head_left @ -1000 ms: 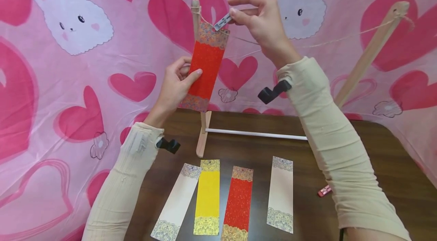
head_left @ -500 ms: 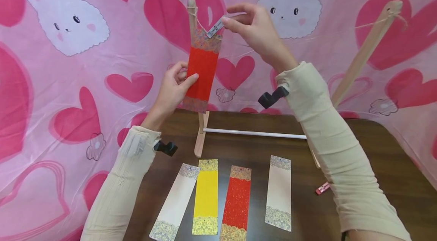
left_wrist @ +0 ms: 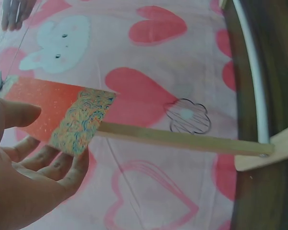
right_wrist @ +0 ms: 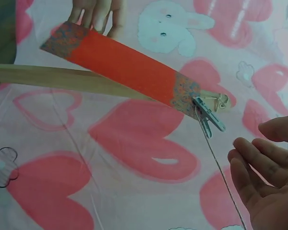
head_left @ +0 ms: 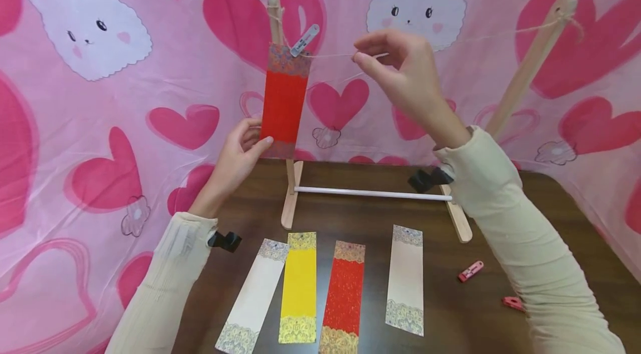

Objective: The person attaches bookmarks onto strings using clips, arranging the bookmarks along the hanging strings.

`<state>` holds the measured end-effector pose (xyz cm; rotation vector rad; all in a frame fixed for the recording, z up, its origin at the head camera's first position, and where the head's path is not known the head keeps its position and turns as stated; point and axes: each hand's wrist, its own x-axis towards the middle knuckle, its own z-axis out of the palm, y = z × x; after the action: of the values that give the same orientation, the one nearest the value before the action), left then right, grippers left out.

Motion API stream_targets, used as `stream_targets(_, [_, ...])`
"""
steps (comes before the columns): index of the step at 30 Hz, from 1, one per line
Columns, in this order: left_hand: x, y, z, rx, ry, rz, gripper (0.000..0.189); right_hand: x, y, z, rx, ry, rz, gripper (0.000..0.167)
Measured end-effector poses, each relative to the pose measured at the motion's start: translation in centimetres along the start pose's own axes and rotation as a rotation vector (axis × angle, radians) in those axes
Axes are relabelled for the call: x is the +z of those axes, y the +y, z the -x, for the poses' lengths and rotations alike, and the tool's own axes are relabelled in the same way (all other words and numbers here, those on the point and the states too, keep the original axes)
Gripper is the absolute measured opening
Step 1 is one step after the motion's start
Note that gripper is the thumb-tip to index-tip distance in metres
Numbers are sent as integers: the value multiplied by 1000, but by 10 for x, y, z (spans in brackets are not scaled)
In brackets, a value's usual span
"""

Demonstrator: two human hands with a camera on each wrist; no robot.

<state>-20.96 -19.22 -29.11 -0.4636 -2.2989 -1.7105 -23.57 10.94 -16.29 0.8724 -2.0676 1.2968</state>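
A red bookmark-like card with patterned ends hangs by the left wooden post, its top held by a pale clothespin on a thin string. My left hand is around the card's lower left edge, thumb in front and fingers behind. In the left wrist view these fingers are spread loosely, with a gap between thumb and fingertips. To the right of the clothespin, my right hand is raised with nothing in it. Its fingers sit apart from both clothespin and string in the right wrist view.
Several cards lie on the dark table: white, yellow, red and another white. Two red clothespins, one fully visible, lie at the right. The wooden stand has a right post and white crossbar.
My right hand has let go of the pale clothespin and moved right, leaving it clipped on the card and string. My left hand has slid down the card, its fingers loosening.
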Motion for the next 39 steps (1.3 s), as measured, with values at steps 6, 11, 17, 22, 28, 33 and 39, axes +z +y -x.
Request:
stream_targets(6, [-7,-8,18,15,2,-13,39,-10,0,25,19,-81,-36,19])
stream_targets(11, [-10,-6,39,35,3,-44,40,-17,1,51,98,-150,-32,19])
stream_targets(17, [-14,1,63,45,4,-152,37,-22,5,80,144,-192,-5,17])
stream_targets(22, [-13,2,81,63,38,-168,36,-29,9,106,161,-239,57,17])
stream_targets(28, [-17,0,104,54,91,-206,31,-41,12,143,276,-255,78,20])
stream_targets(33, [-20,-10,122,20,95,-278,31,-54,23,175,326,-209,72,20])
stream_targets(39, [-19,-29,145,-36,99,-365,34,-72,40,215,432,-145,121,19])
